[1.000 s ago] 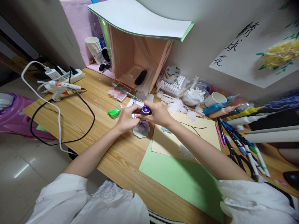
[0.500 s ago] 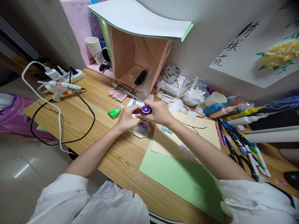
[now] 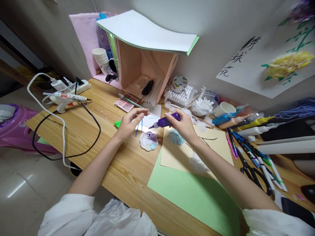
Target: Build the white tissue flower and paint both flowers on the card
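My right hand (image 3: 183,124) grips a purple paint bottle (image 3: 165,122), which is tilted with its nozzle pointing down and left. Just below the nozzle lies a white flower-shaped palette (image 3: 144,146) with purple and light blue paint in its wells. My left hand (image 3: 130,123) hovers to the left of the bottle, fingers spread, holding nothing. A green packet (image 3: 118,124) is partly hidden behind that hand. Beneath my right forearm, a cream sheet (image 3: 172,157) carries a light blue paper flower (image 3: 176,137), a white one (image 3: 198,163) and dark drawn stems.
A glue gun (image 3: 65,100) with looping cables is at the left. Behind stands a pink box (image 3: 147,59). Paint bottles (image 3: 226,118), pens and black scissors (image 3: 256,173) line the right side. A green sheet (image 3: 187,200) lies under the cream one.
My left hand has let go of the purple bottle and moved left. The right hand has moved right and turned the bottle so its nozzle faces down-left over the palette.
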